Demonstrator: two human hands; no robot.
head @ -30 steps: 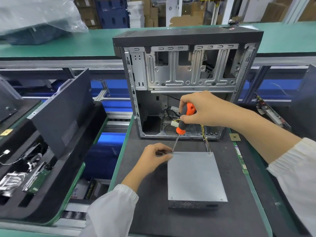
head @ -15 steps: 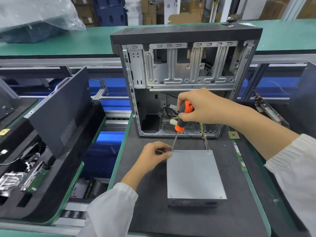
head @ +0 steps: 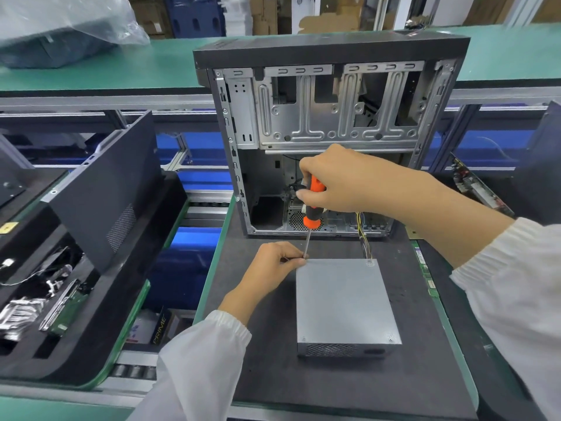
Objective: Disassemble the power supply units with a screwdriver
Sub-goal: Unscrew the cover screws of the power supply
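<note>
The grey power supply unit (head: 346, 302) lies flat on the dark mat (head: 334, 384), just in front of the open computer case (head: 331, 141); the right hand (head: 337, 180) grips the orange-handled screwdriver (head: 312, 208), tip at the unit's far-left corner; the left hand (head: 273, 262) seems to pinch the shaft there.

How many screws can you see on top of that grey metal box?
2, on the flat grey metal power supply box: near-left corner screw and near-right corner screw. The left hand may hide another at the far-left corner.
</note>
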